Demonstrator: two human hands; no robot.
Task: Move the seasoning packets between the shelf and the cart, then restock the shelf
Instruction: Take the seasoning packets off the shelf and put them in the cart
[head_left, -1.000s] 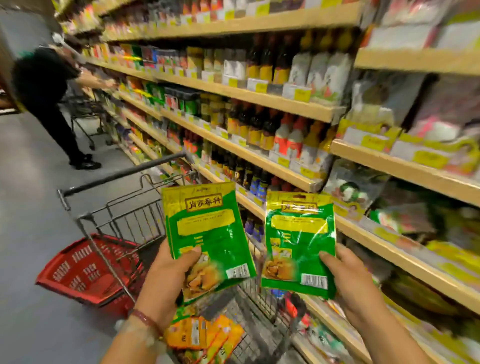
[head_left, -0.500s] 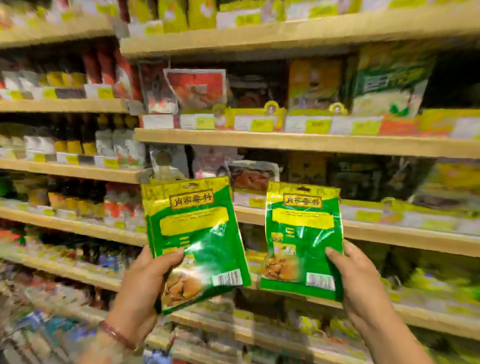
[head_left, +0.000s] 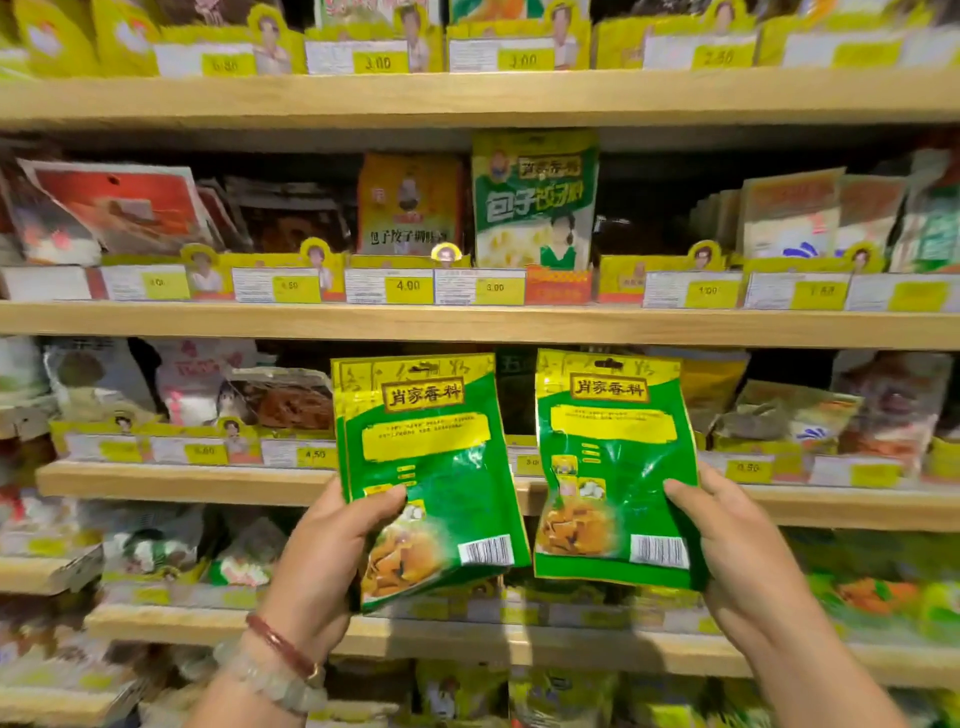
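Note:
My left hand (head_left: 322, 561) grips a small stack of green and yellow seasoning packets (head_left: 431, 467) by the lower left edge, thumb across the front. My right hand (head_left: 737, 551) holds another green and yellow seasoning packet (head_left: 613, 457) by its lower right edge. Both are held upright, side by side, in front of the wooden shelf (head_left: 467, 322). Behind and between them is a dark gap in the row of packets on the shelf board below (head_left: 182, 480). The cart is out of view.
Wooden shelves run across the whole view, packed with seasoning bags behind yellow price tags (head_left: 408, 286). A tall green and white bag (head_left: 535, 202) and an orange bag (head_left: 410, 202) stand on the shelf above. More packets fill the lower shelves (head_left: 467, 639).
The view has swung from the cart and aisle to face the shelf squarely. Both hands still hold their packets, now raised closer to the shelf. The cart and the other shopper have left the view.

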